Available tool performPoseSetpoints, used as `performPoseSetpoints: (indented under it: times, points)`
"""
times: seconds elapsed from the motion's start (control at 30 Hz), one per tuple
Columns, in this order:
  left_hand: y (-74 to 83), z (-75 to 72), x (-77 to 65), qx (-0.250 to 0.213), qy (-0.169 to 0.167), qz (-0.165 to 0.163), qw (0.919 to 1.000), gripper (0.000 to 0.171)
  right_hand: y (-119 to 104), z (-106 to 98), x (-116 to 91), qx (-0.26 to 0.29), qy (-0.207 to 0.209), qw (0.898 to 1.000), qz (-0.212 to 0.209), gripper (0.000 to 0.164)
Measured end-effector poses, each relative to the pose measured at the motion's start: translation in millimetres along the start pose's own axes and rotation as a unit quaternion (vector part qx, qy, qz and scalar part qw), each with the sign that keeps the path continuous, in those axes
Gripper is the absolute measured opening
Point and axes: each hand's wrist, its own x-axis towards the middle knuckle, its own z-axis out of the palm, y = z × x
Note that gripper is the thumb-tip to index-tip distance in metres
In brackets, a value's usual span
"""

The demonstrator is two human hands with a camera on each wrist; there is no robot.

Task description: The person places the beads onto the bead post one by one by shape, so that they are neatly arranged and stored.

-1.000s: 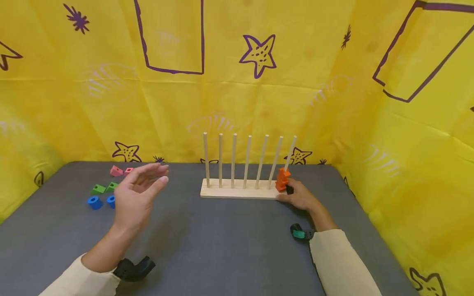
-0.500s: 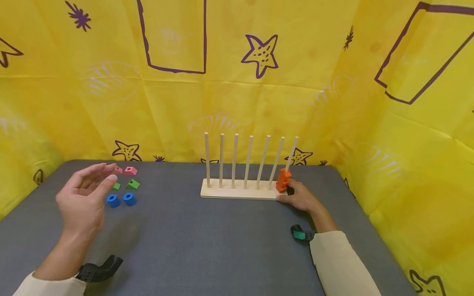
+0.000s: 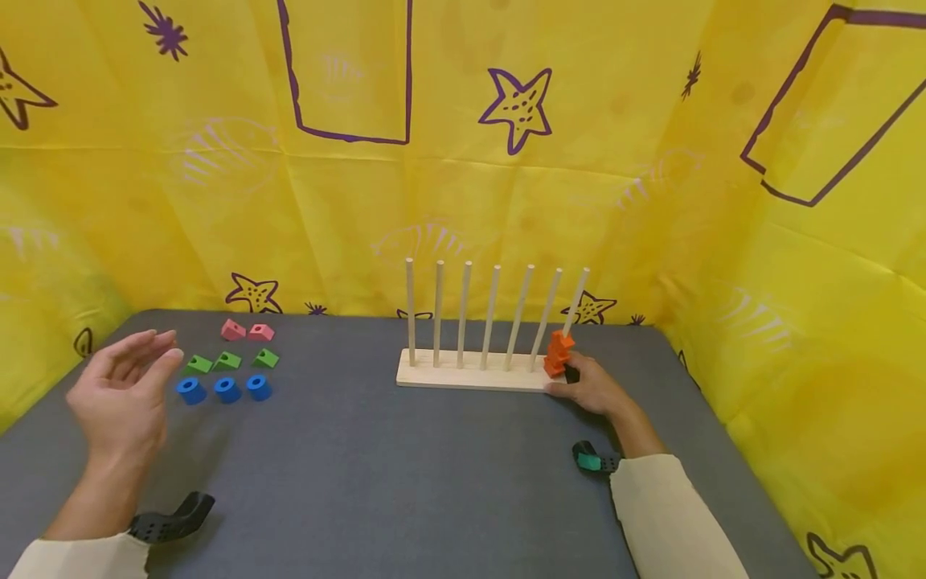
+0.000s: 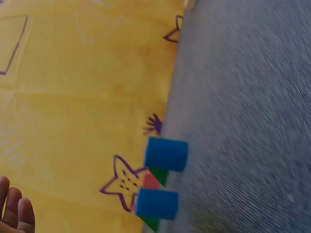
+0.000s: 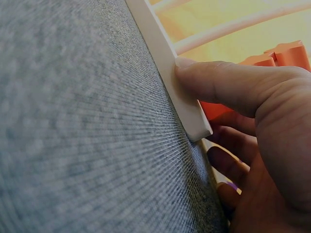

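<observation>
My left hand (image 3: 124,398) is raised above the table at the left, fingers loosely bent with nothing between them. Just right of it lie several beads: blue cylinders (image 3: 227,391), green triangular ones (image 3: 227,361) and two pink ones (image 3: 261,332). Two blue cylinders (image 4: 166,154) show large in the left wrist view. A wooden peg rack (image 3: 463,379) with several upright dowels stands right of centre. Orange blocks (image 3: 558,354) are stacked on its rightmost peg. My right hand (image 3: 596,388) grips the rack's right end, thumb (image 5: 214,80) on the front edge and fingers behind.
The grey tabletop (image 3: 405,482) spreads between the hands. A yellow printed cloth (image 3: 347,201) hangs behind and at both sides. Each wrist wears a dark camera mount, such as the left one (image 3: 174,521).
My left hand has moved left, away from the rack, uncovering the blue, green and pink beads. My right hand stays on the rack's end. The view has shifted slightly.
</observation>
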Motion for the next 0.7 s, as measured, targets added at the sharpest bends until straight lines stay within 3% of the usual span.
performPoseSetpoints:
  times: [0.2, 0.5, 0.63, 0.7]
  points:
    - [-26.0, -21.9, 8.4, 0.055, 0.030, -0.014, 0.9980, 0.041, 2, 0, 0, 0.008, -0.002, 1.000, 0.004, 0.055]
    - [-45.3, -44.9, 17.6, 0.148, 0.062, -0.032, 0.9865, 0.037, 0, 1, 0, 0.006, -0.001, 1.000, 0.003, 0.054]
    - [-54.1, -53.1, 20.7, 0.225, 0.059, -0.061, 0.9707, 0.043, -1, 0, -1, 0.010, -0.002, 1.000, 0.008, 0.055]
    - [-57.0, -55.8, 22.2, 0.269, 0.049, -0.085, 0.9581, 0.047, -2, 0, -1, 0.011, -0.003, 1.000, 0.009, 0.056]
